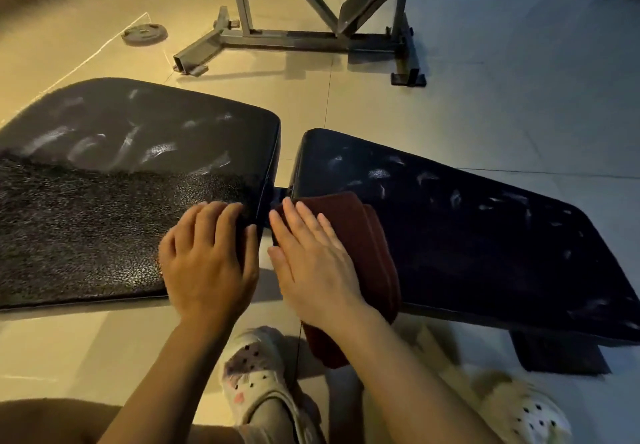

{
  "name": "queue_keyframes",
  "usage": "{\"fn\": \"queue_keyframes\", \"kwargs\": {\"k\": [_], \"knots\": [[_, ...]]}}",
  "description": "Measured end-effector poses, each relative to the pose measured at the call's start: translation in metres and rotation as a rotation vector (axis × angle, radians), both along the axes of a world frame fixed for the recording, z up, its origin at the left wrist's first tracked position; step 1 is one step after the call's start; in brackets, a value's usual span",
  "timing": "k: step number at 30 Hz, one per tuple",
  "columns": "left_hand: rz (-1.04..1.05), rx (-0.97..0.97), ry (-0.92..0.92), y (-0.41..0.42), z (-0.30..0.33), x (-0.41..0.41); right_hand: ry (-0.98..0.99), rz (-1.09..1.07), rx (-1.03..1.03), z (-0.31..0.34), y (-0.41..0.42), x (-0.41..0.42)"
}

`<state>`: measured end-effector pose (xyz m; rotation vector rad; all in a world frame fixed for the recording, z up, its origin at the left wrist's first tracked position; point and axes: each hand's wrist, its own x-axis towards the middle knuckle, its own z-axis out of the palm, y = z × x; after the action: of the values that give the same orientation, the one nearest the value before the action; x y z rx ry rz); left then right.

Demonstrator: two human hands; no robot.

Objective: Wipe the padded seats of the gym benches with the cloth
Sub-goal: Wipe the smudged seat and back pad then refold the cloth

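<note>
Pressing folded maroon cloth [363,242] on smudged R pad [467,229]

Folded maroon cloth [367,235] on dark padded seat [467,235] – smudged

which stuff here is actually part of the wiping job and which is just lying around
In the job: cloth under right hand; right pad; left pad, left hand resting on its edge.

Lying about: weight plate; metal rack frame on the floor.
</note>
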<state>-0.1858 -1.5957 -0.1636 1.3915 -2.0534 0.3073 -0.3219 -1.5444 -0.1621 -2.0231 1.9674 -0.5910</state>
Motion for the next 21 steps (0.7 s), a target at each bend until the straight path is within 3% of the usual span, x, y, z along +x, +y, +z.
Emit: {"fn": "queue_keyframes", "kwargs": {"k": [3,12,16,19,21], "knots": [[0.028,-0.012,-0.039,0.001,-0.004,-0.002,-0.058,-0.108,0.036,-0.009,-0.003,-0.027],[0.006,-0.023,-0.059,0.002,-0.006,-0.003,0.02,-0.548,0.229,-0.06,0.066,-0.173],[-0.014,-0.007,-0.052,0.0,-0.007,-0.004,0.056,-0.758,0.307,-0.071,0.079,-0.198],[-0.017,-0.01,-0.062,-0.001,-0.008,-0.005,0.021,-0.742,0.296,-0.061,0.071,-0.176],[-0.01,-0.004,-0.061,-0.001,-0.007,-0.006,0.024,-0.595,0.228,-0.05,0.062,-0.141]]}}
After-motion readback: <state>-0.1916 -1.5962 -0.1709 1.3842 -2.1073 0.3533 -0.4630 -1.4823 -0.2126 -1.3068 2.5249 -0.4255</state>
